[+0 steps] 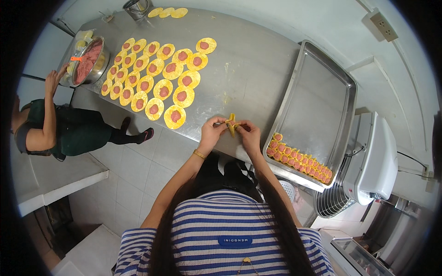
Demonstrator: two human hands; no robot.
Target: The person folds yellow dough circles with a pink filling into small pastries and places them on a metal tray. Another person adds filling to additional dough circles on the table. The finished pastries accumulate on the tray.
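Note:
Between both hands, just above the table's near edge, is a yellow dumpling wrapper (232, 123) with its edges gathered up. My left hand (213, 132) pinches one side of it, and my right hand (249, 134) pinches the other. Whatever filling it has is mostly hidden by the fingers and folds. To the left lie several round yellow wrappers (175, 117) in rows, each topped with a lump of pink filling. On the right, finished open-topped dumplings (299, 159) stand packed along the near end of a metal tray (282, 105).
The steel table (258, 50) spans the area ahead. A metal bowl of pink filling (90, 62) sits far left, where another person (69, 124) reaches toward it. Plain wrappers (168, 13) and a metal pot (136, 8) are at the back. A white mixer (375, 156) stands right of the tray.

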